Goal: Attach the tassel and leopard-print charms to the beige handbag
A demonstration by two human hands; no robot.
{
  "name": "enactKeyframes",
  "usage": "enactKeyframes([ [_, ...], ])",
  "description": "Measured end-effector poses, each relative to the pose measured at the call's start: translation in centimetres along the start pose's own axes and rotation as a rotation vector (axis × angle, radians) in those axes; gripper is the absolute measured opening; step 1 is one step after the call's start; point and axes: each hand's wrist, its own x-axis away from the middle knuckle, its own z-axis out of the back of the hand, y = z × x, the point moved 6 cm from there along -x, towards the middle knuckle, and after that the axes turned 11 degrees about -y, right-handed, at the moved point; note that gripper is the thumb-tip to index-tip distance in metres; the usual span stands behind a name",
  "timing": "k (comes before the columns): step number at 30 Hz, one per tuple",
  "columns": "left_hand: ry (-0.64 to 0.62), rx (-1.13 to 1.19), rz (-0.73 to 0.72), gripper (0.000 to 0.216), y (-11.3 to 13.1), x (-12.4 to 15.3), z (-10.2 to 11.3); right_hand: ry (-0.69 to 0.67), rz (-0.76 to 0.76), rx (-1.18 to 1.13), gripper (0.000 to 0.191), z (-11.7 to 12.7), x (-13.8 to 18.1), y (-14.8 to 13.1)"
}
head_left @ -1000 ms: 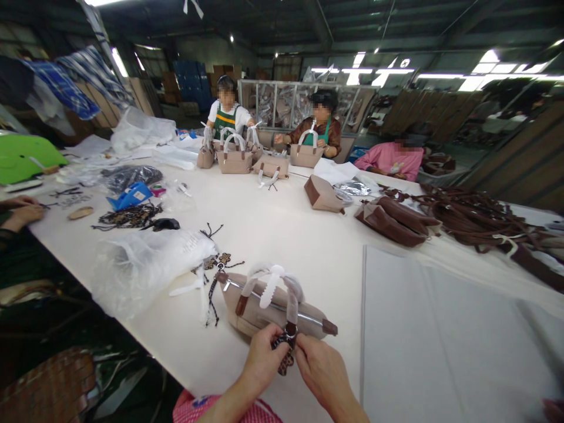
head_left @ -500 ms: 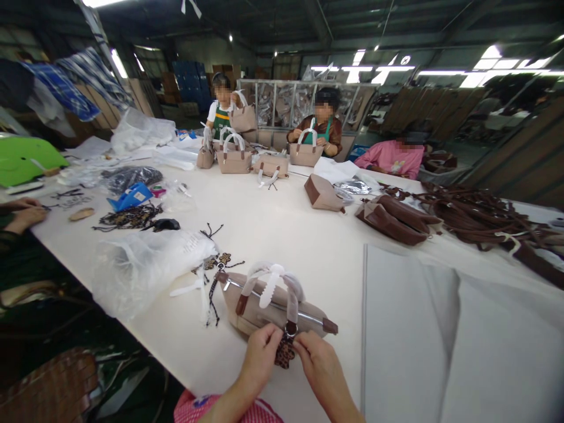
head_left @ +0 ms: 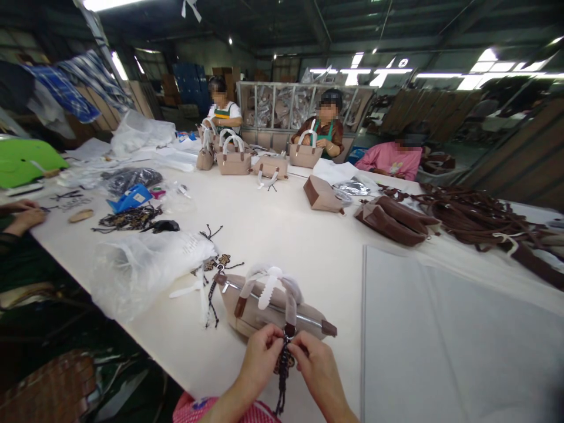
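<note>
Both hands, left and right, pinch a dark braided tassel charm at a beige leather handbag's handle ring; a loose grip could drop the charm off the white table.

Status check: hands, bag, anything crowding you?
Left hand and right hand pinch a dark tasselled charm at the beige handbag handle base. Plastic bag lies left, apart.

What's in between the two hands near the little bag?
In the head view, a dark cord charm hangs between the left hand and right hand, which both pinch it at the beige handbag.
</note>
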Motion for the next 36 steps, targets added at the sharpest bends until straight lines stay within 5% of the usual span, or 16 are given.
enactKeyframes([
  [6, 0.011, -0.252, -0.011, 0.009, 1.6, 0.1, 0.2, -0.011, 0.025, 0.318, 0.015, 0.0, 0.0, -0.2],
  [13, 0.048, -0.603, -0.016, 0.013, 3.4, 0.3, 0.0, -0.023, 0.049, 0.348, 0.016, -0.2, -0.4, -0.4],
  [18, 0.072, -0.627, -0.077, 0.016, 3.9, 0.7, -0.3, -0.038, 0.066, 0.270, 0.012, 0.2, 0.0, -0.3],
  [24, 0.099, -0.667, -0.332, 0.018, 4.6, 1.2, -0.6, 0.005, 0.093, 0.231, 0.016, 1.8, 0.8, 0.4],
  [29, -0.004, -0.475, -0.190, 0.015, 3.4, 0.4, 0.2, 0.044, 0.189, 0.276, 0.021, 2.3, 0.6, 0.0],
  [33, -0.007, -0.595, -0.308, 0.015, 4.3, 1.1, 0.3, 0.023, 0.260, 0.255, 0.018, 2.3, 0.6, -1.3],
  [36, -0.031, -0.455, -0.242, 0.015, 3.8, 1.4, 0.6, 0.001, 0.304, 0.177, 0.015, 2.1, 0.8, -2.3],
])
